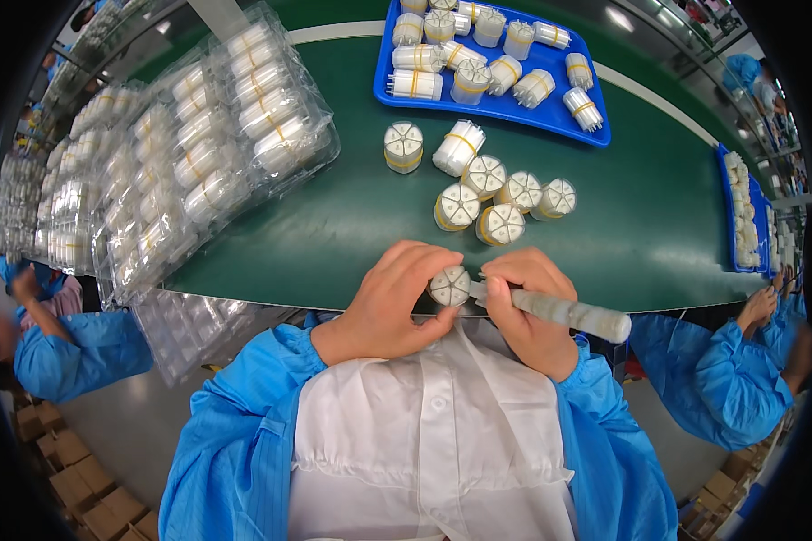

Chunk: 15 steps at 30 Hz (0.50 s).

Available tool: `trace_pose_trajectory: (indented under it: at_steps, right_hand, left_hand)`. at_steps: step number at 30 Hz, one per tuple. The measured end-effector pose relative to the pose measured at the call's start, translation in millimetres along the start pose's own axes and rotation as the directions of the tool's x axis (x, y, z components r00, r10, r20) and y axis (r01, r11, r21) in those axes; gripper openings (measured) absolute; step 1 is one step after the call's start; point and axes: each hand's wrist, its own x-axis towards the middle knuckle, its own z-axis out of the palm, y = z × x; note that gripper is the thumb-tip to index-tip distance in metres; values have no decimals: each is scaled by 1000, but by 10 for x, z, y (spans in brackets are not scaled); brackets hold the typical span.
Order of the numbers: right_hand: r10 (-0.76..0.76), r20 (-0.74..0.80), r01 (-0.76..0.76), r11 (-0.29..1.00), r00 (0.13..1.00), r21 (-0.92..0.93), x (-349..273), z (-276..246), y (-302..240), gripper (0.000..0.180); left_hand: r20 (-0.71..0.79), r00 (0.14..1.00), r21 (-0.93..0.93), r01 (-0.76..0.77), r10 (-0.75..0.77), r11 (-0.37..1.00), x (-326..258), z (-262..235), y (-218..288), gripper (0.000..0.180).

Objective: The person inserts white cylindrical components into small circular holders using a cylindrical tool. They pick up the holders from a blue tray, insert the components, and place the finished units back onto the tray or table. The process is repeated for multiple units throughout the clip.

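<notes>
Left of the blue tray (558, 113), clear packs (271, 108) of yellow-banded white bundles rest on the table (641, 207). Nearer the person than the blue tray, the left hand (395, 302) has its fingers curled round a bundle (449, 286); its long axis is near upright, one end facing up, round, white, split into wedges by dark radiating lines. Between it and the blue tray sit loose bundles (501, 224), mostly on end. Next, the right hand's (537, 311) fingers grip a tool (586, 319), its long axis slanting slightly down rightward, narrow tip leftward at the bundle's rim, handle pale, thick, blunt-ended. Right of the blue tray lies a side tray (738, 261).
</notes>
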Motion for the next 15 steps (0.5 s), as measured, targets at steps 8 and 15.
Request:
trace_pose_trajectory:
  at_steps: [8, 15]
  right_hand:
    - [18, 70, -19, 1000, 997, 18, 36, 48, 28, 9]
    - [-2, 59, 2, 1000, 998, 8, 27, 21, 19, 9]
  left_hand:
    - [58, 998, -13, 12, -11, 1000, 16, -28, 12, 63]
    - [40, 998, 83, 38, -41, 996, -43, 8, -24, 64]
